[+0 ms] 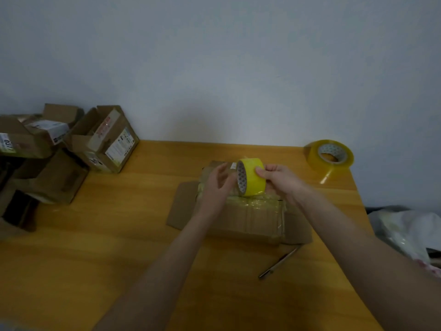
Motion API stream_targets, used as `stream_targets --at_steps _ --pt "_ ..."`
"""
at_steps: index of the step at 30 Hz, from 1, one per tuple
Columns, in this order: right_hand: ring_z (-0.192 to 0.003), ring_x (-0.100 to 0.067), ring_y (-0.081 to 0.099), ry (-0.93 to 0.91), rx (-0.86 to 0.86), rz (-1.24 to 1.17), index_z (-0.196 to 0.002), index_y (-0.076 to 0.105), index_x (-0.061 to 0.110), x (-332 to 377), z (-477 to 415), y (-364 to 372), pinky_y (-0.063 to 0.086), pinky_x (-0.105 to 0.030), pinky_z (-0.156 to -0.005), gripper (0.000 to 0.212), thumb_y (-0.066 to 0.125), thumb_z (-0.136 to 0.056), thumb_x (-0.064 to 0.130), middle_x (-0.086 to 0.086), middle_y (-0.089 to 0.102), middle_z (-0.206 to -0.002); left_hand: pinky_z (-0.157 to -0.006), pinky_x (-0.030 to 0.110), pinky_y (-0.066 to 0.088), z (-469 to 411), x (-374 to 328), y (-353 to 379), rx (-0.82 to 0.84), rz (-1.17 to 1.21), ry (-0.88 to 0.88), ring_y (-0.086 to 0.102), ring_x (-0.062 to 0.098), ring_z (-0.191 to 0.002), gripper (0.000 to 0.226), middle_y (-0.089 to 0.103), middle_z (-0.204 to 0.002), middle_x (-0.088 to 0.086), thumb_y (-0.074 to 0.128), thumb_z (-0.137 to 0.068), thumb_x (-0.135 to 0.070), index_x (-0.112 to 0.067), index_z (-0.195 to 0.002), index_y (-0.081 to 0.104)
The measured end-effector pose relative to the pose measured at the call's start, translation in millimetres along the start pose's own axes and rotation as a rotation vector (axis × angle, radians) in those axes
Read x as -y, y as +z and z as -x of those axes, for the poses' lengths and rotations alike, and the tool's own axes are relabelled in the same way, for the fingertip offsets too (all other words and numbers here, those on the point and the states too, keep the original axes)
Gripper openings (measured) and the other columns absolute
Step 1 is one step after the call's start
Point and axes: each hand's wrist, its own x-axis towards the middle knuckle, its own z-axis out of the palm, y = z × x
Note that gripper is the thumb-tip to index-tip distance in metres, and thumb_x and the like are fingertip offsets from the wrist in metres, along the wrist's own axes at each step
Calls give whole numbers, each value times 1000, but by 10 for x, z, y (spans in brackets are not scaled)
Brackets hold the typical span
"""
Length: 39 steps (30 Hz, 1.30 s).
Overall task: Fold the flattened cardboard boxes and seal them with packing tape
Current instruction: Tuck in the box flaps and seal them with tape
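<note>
A brown cardboard box (253, 218) lies on the wooden table (119, 235), its top wrapped in shiny tape and its side flaps spread flat. Above its far end, my right hand (281, 180) grips a yellow tape roll (251, 179) standing on edge, thumb on the outer face. My left hand (218, 185) is at the roll's open left side, fingers loosely bent toward its rim; whether it pinches the tape end is unclear.
A second, larger tape roll (329, 155) lies at the table's far right corner. A metal pen-like tool (278, 262) lies in front of the box. Several open cardboard boxes (102, 139) are stacked at the far left. A white plastic bag (410, 230) sits off the right edge.
</note>
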Motion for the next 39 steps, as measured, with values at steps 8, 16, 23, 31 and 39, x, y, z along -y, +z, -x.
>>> stream_targets --at_steps 8,16,23,31,39 --pt "-71 -20 64 82 -57 -227 -96 61 11 22 -11 258 57 -30 -66 4 58 -95 14 -12 67 -93 -68 19 48 198 10 213 -206 -62 37 59 5 -76 16 61 -82 -11 72 -83 -29 -23 -88 58" --pt "-73 -9 60 -59 -84 73 -105 65 9 -124 111 314 49 -19 -60 18 66 -90 18 -2 67 -90 -66 10 42 96 -152 194 -292 -197 193 49 4 -71 37 46 -106 -5 69 -86 -22 -25 -121 57" --pt "-67 -7 51 -243 -69 447 -79 59 21 22 149 197 40 -17 -58 22 52 -99 15 6 57 -73 -65 11 45 -107 -279 -106 -38 -443 331 54 9 -72 16 58 -103 4 70 -84 -10 -11 -100 72" --pt "-68 -11 48 -353 12 796 -83 59 19 180 137 341 35 -23 -57 26 46 -101 33 3 56 -76 -62 20 50 -126 -304 -77 -191 -327 92 57 10 -69 18 61 -82 -1 74 -81 -30 -16 -75 64" --pt "-68 -10 50 -372 50 782 -90 64 6 -23 166 214 37 -28 -61 20 66 -89 27 1 57 -75 -63 30 58 67 -84 -65 -414 178 -154 62 20 -73 25 58 -73 2 62 -92 -16 -14 -70 51"
